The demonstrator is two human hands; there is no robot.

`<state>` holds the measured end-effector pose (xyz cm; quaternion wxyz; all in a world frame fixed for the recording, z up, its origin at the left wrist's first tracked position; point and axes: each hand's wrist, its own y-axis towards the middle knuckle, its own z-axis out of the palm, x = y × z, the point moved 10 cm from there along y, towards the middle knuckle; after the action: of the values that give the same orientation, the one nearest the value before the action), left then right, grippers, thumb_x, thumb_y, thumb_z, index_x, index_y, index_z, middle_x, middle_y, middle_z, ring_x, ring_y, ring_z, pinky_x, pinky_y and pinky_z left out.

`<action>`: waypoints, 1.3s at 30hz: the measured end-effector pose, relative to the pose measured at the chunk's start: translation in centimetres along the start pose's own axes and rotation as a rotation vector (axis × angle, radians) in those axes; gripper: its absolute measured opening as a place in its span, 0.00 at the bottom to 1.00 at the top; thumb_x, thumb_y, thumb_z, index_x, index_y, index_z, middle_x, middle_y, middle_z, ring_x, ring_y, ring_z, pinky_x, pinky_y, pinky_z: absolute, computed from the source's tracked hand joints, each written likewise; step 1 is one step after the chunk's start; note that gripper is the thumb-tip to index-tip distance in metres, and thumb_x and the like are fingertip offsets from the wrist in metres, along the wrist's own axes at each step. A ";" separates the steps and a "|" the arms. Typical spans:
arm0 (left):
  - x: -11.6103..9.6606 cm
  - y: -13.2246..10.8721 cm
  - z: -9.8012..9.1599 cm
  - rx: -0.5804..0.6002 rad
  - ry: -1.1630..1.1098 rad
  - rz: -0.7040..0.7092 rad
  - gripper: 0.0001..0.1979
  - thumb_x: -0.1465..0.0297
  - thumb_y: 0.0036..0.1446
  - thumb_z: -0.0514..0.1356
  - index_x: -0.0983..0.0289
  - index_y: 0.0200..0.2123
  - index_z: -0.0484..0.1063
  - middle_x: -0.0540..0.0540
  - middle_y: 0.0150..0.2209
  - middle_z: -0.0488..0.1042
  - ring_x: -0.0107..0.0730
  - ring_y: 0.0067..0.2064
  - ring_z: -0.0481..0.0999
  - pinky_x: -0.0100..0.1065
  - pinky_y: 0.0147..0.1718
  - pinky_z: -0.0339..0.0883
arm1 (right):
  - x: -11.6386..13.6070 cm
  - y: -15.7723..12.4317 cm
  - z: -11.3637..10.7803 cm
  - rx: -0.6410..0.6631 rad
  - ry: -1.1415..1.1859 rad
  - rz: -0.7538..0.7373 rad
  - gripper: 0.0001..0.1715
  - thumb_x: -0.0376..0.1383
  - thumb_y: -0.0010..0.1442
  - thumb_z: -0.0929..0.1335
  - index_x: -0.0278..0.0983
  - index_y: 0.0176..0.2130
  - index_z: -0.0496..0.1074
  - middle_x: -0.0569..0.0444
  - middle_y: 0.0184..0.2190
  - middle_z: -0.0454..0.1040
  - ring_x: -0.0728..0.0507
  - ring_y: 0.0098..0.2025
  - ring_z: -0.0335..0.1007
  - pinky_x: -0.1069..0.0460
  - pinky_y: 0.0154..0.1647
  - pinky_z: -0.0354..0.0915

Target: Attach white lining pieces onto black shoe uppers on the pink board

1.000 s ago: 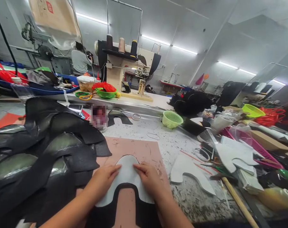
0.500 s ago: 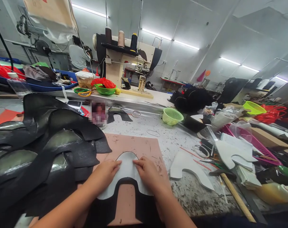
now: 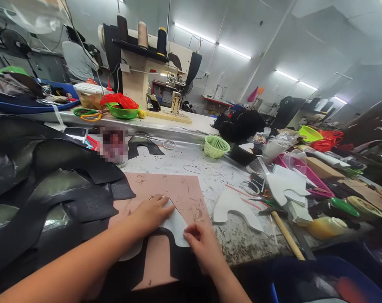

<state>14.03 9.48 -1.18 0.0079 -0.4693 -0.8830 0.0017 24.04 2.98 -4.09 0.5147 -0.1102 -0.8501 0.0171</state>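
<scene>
My left hand [image 3: 151, 214] flat, fingers open, pressing white piece [image 3: 176, 225] onto black piece [image 3: 178, 263]. Right hand [image 3: 203, 248] fingers pinch its edge. Aligning step, I judge; next needs edges matched.

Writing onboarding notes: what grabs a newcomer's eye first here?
Up front, the left hand lies flat on a white cut piece over a pink mat, with the right hand at its lower edge. A big pile of black pieces fills the left side; a bright green basket stands further back.
</scene>
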 end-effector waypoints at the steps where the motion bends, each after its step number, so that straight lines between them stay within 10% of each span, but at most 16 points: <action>1: -0.2 -0.1 0.0 -0.017 0.013 0.033 0.14 0.70 0.58 0.51 0.60 0.47 0.67 0.61 0.42 0.69 0.41 0.43 0.67 0.37 0.38 0.64 | -0.1 -0.4 -0.2 -0.010 0.000 0.003 0.05 0.34 0.50 0.64 0.36 0.28 0.70 0.55 0.24 0.72 0.48 0.24 0.66 0.54 0.26 0.61; 11: -1.7 -0.8 0.2 0.013 -0.005 0.231 0.20 0.71 0.58 0.51 0.50 0.54 0.60 0.58 0.51 0.67 0.46 0.55 0.59 0.45 0.49 0.55 | 2.6 -1.5 -0.7 -0.062 -0.400 -0.151 0.06 0.31 0.52 0.65 0.38 0.29 0.73 0.53 0.27 0.73 0.46 0.30 0.68 0.53 0.32 0.63; 19: -1.6 -0.8 -0.8 -0.018 -0.114 0.311 0.18 0.69 0.59 0.52 0.55 0.53 0.63 0.57 0.54 0.65 0.38 0.55 0.63 0.41 0.54 0.50 | 3.1 -6.1 0.9 0.027 -0.808 -0.582 0.22 0.32 0.59 0.61 0.40 0.54 0.62 0.51 0.52 0.67 0.39 0.47 0.61 0.43 0.48 0.59; 27: 3.1 -1.4 0.2 -0.009 -0.178 0.131 0.16 0.68 0.58 0.51 0.56 0.50 0.67 0.55 0.54 0.65 0.37 0.53 0.64 0.34 0.51 0.55 | 6.4 -3.2 1.9 0.375 -1.017 -0.538 0.10 0.38 0.56 0.64 0.35 0.31 0.73 0.48 0.30 0.75 0.40 0.35 0.66 0.44 0.40 0.60; 34: 3.1 -2.9 0.0 -0.054 -0.087 0.087 0.16 0.65 0.59 0.50 0.57 0.50 0.66 0.56 0.51 0.69 0.37 0.52 0.65 0.37 0.51 0.54 | 10.1 4.2 4.6 0.078 -0.278 -0.580 0.17 0.25 0.55 0.57 0.35 0.41 0.66 0.51 0.38 0.70 0.48 0.40 0.66 0.53 0.42 0.62; 39: 2.8 -6.7 0.4 0.005 -0.143 0.122 0.29 0.57 0.55 0.53 0.59 0.58 0.54 0.58 0.58 0.58 0.39 0.60 0.54 0.43 0.58 0.38 | 9.2 4.2 7.6 0.127 -0.335 -0.686 0.20 0.24 0.54 0.57 0.37 0.43 0.67 0.51 0.42 0.70 0.47 0.46 0.63 0.49 0.49 0.59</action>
<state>6.92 8.05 -1.46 -0.0538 -0.5207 -0.8512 0.0379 14.01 9.63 -0.27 0.3506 0.2169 -0.9070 -0.0857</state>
